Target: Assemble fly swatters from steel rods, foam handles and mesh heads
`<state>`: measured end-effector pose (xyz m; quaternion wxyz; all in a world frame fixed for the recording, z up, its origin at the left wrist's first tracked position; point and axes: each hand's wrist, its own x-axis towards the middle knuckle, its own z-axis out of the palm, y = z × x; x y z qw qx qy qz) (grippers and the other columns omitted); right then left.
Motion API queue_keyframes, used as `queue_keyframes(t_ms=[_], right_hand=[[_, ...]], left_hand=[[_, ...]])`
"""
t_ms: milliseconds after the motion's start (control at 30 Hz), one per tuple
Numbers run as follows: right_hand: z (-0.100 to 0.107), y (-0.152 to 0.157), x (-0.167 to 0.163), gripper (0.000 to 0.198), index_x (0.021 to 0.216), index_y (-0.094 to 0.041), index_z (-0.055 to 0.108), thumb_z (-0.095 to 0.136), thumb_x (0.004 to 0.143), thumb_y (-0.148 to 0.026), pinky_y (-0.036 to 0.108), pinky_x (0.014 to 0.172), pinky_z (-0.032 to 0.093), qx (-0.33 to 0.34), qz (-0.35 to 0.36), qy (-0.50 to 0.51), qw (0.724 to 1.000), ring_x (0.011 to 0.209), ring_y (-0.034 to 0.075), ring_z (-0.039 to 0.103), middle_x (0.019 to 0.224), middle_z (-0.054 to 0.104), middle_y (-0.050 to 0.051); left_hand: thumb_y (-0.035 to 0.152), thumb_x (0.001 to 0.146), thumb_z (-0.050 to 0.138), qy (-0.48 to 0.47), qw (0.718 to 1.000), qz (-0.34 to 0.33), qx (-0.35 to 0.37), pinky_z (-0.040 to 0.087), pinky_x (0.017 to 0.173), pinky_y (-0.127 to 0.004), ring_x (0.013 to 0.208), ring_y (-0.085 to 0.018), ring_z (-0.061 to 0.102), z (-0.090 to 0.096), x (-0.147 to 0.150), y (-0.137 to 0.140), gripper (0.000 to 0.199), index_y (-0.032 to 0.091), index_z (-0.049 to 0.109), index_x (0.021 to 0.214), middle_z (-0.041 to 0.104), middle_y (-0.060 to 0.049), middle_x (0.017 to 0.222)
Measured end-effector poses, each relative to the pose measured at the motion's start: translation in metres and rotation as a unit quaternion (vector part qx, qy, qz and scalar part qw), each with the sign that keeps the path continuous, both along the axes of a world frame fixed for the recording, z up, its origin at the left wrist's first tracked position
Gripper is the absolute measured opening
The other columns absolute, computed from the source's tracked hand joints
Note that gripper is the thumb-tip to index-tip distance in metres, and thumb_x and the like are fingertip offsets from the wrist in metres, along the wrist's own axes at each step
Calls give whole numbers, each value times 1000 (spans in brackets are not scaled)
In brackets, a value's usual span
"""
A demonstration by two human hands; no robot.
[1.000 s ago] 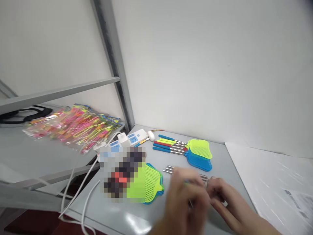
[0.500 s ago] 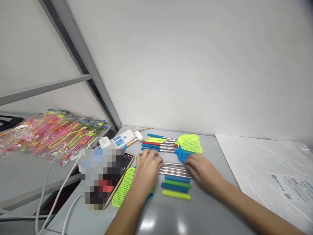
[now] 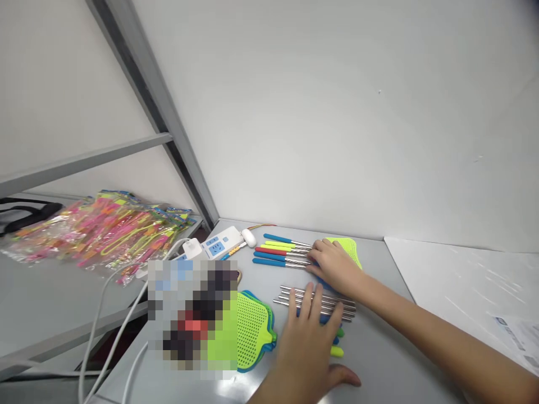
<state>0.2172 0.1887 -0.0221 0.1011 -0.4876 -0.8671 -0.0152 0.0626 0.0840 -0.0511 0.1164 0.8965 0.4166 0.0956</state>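
- With left hand (image 3: 304, 343) over metal rods (image 3: 327, 303), fingers (image 3: 306, 303) spread open;
- Beyond the rods, with right hand (image 3: 334, 267) on fly swatters (image 3: 275, 251), fingers (image 3: 315, 254) bent; cannot tell if gripping

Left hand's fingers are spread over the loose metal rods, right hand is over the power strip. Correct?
One error: the right hand is over the row of swatters; the power strip lies well to its left. The head view shows it. The left hand does have its fingers spread over the loose metal rods.
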Motion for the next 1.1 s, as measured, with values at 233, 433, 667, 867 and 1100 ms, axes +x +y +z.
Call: queue_keyframes(t_ms=[233,433,667,867,1100], right_hand=[[-3,9,-7,13,77,-18,62,60,89,-24,36,74,39,-10,13,-14,1000,84,23,55,87,61,7],[28,-8,21,18,82,-21,59,48,94,-29,40,78,40,-60,-6,19,998,82,23,58,86,63,5],[53,-66,59,20,86,-25,51,39,98,-35,43,79,45,-71,-24,78,994,79,24,61,75,63,1],[68,-136,79,22,96,-26,52,36,98,-41,38,73,48,-137,-71,136,979,97,26,57,94,62,6],[85,-211,66,27,97,-25,55,39,96,-47,32,70,43,-248,-54,127,959,83,20,57,91,60,4]], left_hand=[[70,85,42,8,997,22,68,23,110,-61,142,-37,24,-20,3,5,75,26,36,146,32,-16,153],[68,88,39,6,996,13,90,25,110,-61,139,-35,31,-17,4,17,67,24,45,138,39,-15,149],[61,92,38,-18,991,-9,132,26,109,-58,138,-33,32,-1,-1,12,62,18,47,135,44,-16,145],[22,89,57,-257,914,-25,312,40,90,-40,98,-23,56,33,-20,-16,15,17,59,103,67,-9,104],[30,97,48,-125,950,-23,284,31,67,-34,71,-18,52,46,-12,-64,16,20,56,87,61,0,76]])
